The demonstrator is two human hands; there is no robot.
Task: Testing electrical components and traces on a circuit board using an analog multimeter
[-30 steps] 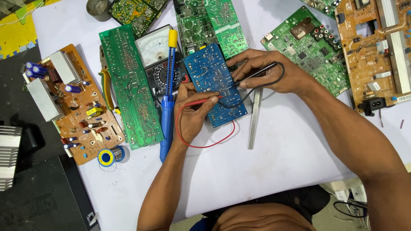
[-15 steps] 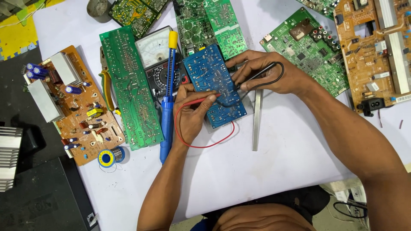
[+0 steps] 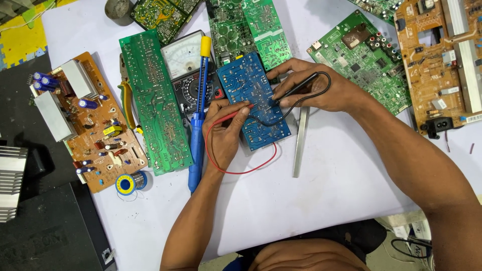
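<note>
Item in hand: a blue circuit board (image 3: 253,100), lying solder side up at the upper middle of the frame on a white tabletop (image 3: 326,200), under probe testing. The left hand (image 3: 226,133) is closed in a pinch on a red test probe (image 3: 236,113), its tip laid on the board's left half; the red lead (image 3: 236,170) loops below the board. The right hand (image 3: 314,90) is closed, pen-fashion, on a black test probe (image 3: 296,88), its tip set on the board's right half, the black lead (image 3: 324,88) arching over the knuckles. Step judged: a two-point reading across the board, both tips appearing planted. The next move, by this judgement, calls for steady tips and a glance at the analogue multimeter (image 3: 186,70), just left of the board and partly under a blue soldering iron (image 3: 198,125) with a yellow cap. Adjacent stock: a long green circuit board (image 3: 153,100) to the left; a brown power board (image 3: 88,120) with blue capacitors and metal heat sinks at far left; a blue spool of solder wire (image 3: 128,183) below it; a flat metal bar (image 3: 300,143) just right of the blue board; further green boards (image 3: 251,27) along the top edge; a green board with connector sockets (image 3: 366,55) at upper right; a brown board with a black power inlet (image 3: 442,60) at the far right. Surroundings: a dark floor at left carrying a finned metal heat sink (image 3: 11,180), with a yellow mat (image 3: 20,40) at the upper left corner.
</note>
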